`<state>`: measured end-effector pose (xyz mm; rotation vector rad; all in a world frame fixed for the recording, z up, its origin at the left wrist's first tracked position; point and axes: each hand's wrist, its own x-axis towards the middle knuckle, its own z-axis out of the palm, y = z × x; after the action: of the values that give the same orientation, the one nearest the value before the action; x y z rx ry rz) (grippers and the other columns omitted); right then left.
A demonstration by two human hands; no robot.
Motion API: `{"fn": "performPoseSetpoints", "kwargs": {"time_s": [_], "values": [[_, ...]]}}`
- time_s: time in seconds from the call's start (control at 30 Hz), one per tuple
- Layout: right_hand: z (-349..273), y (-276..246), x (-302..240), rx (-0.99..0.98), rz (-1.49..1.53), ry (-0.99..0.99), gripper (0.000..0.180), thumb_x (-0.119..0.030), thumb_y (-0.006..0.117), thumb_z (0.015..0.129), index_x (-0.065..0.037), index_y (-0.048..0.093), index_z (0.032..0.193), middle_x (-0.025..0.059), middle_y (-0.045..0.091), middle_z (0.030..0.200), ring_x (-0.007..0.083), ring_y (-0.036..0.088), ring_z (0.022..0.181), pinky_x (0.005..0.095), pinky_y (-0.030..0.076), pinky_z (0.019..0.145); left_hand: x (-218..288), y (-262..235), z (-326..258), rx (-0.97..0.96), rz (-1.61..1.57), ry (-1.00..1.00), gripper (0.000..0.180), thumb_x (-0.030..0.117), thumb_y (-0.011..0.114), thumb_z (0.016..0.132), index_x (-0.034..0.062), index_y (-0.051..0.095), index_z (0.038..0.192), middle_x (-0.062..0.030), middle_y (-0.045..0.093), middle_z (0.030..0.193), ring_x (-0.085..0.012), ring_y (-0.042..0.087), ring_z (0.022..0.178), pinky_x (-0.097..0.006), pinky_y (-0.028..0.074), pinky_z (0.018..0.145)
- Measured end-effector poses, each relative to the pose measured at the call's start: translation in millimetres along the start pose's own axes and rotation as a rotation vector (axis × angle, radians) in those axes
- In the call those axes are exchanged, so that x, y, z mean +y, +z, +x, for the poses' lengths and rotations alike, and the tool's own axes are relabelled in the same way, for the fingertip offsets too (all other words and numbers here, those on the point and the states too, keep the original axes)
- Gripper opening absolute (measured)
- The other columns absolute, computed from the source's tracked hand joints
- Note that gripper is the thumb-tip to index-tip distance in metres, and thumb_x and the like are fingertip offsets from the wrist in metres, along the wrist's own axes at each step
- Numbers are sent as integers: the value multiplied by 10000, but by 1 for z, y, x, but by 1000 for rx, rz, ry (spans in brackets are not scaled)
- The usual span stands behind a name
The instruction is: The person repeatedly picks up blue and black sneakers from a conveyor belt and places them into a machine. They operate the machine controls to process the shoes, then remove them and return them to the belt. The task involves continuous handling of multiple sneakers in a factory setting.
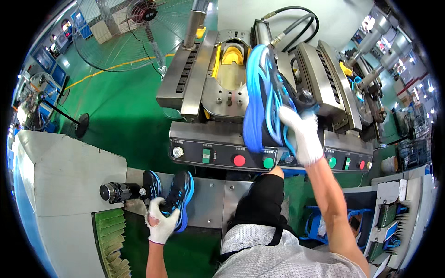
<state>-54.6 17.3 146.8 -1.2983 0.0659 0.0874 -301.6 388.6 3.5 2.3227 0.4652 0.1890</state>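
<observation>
My right hand [303, 134], in a white glove, grips a black sneaker [269, 99] with a thick sole that fades from light blue to violet. It is held up in front of the machine, and motion blurs it a little. At the lower left, my gloved left hand [161, 220] has its thumb and fingers apart, close to the heel end of another black and blue sneaker [180, 197]. Whether it touches that shoe I cannot tell. Beside it stands a matching sneaker [152, 184], partly hidden by my fingers. Both lie on a metal shelf [211, 204].
The metal press [227, 104] has a left station with a yellow pad [232, 54] and a right station [320, 69]. Red and green buttons line its front panel [222, 156]. A dark cylindrical motor [118, 192] and green bristles [110, 241] flank the shelf. A caged fan [139, 28] stands behind.
</observation>
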Motion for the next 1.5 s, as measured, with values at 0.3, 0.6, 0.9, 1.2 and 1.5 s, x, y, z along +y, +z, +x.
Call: {"fn": "performPoseSetpoints", "kwargs": {"time_s": [0.3,0.6,0.9,1.2,1.5], "values": [[290,85,20,61,-818,127,414,-197,817,816,-27,704,1176,165,727,1101,265,718,949,427,620,762,-99,47,-14,-87,56,242,572,206,919,679,85,626,1155,-155,626,1245,-379,650,1111,-488,545,934],[325,122,91,135,-1594,-67,569,-299,618,838,-58,700,1346,205,672,1406,375,644,1310,440,508,1112,-109,47,-14,-141,-28,253,602,65,885,733,29,564,1241,-228,612,1394,-408,646,1236,-459,541,1027],[192,129,47,19,-1396,-396,599,-412,662,918,20,669,1333,265,673,1347,407,658,1254,444,472,1138,-42,107,-33,65,-190,-136,653,75,819,828,-9,497,1389,-193,505,1486,-349,499,1375,-438,383,1188],[-71,-64,183,-189,-1267,-510,888,-386,711,897,94,379,1566,319,375,1625,449,383,1523,521,297,1266,-59,71,12,-267,205,614,490,114,848,817,83,688,1278,-154,676,1199,-375,664,1145,-452,548,957],[-193,-94,140,-548,-908,-200,1063,-504,817,859,-3,304,1643,265,294,1693,381,269,1595,433,237,1300,97,83,5,-272,-34,631,197,122,790,886,55,748,1066,-162,704,1058,-329,705,973,-419,569,847]]}}
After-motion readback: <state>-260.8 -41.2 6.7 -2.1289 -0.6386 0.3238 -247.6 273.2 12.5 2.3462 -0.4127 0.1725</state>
